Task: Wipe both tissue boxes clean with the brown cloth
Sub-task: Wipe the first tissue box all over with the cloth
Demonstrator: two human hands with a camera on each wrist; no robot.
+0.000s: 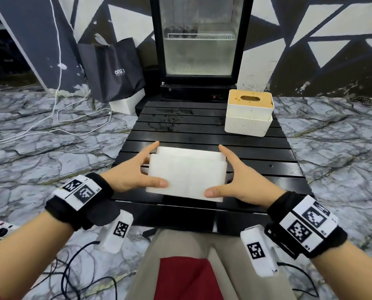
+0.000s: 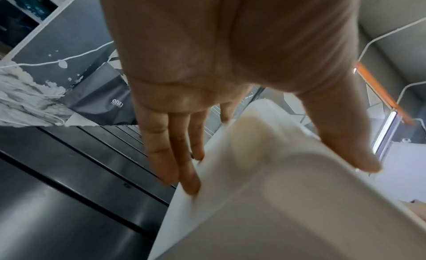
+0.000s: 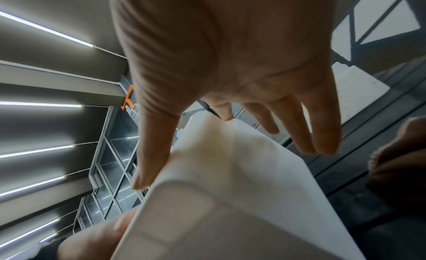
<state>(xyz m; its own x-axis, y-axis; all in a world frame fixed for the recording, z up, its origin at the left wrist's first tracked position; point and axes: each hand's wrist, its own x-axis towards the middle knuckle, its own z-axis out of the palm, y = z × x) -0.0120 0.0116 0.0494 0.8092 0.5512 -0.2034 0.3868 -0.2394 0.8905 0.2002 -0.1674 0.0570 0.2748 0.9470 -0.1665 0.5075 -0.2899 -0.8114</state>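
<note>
A white tissue box [image 1: 187, 174] lies tipped on the black slatted table [image 1: 180, 131] near its front edge, a plain white face turned up. My left hand [image 1: 158, 163] presses its left side with straight fingers, thumb on the near face. My right hand [image 1: 215, 169] mirrors this on the right side. The wrist views show the same hold: left hand [image 2: 276, 172] and right hand [image 3: 230, 165] on the box [image 2: 288, 209] [image 3: 242, 209]. The brown cloth [image 3: 401, 163] lies on the table right of the box. A second tissue box [image 1: 249, 114] with a wooden lid stands at the far right.
A glass-door fridge [image 1: 199, 40] stands right behind the table. A black bag [image 1: 113, 70] on a white block leans at the back left. White cables [image 1: 57, 118] run over the marble floor to the left, and dark cables lie by my knees.
</note>
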